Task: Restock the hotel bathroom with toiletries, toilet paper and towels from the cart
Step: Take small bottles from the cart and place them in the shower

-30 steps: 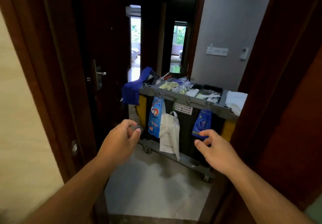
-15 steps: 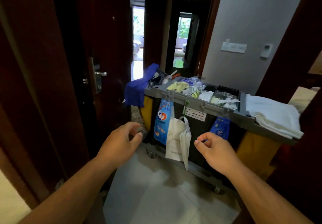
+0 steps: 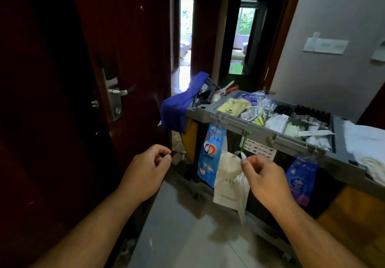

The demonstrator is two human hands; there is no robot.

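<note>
Seemingly, cart bag [image 3: 227,176] against right hand [image 3: 264,180].

Left hand [image 3: 145,171] and right hand [image 3: 265,181], fingers loosely curled, before the cart [image 3: 260,130]; right thumb overlaps a hanging white bag [image 3: 227,176], grip unclear. White towels [image 3: 363,142] rest on the cart top.

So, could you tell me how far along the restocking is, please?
Early: nothing looks taken; toiletries fill the cart tray, towels lie at its end. The left hand is empty; the right hand is at the hanging white bag, grip unclear. Carrying everything to the bathroom remains.
</note>
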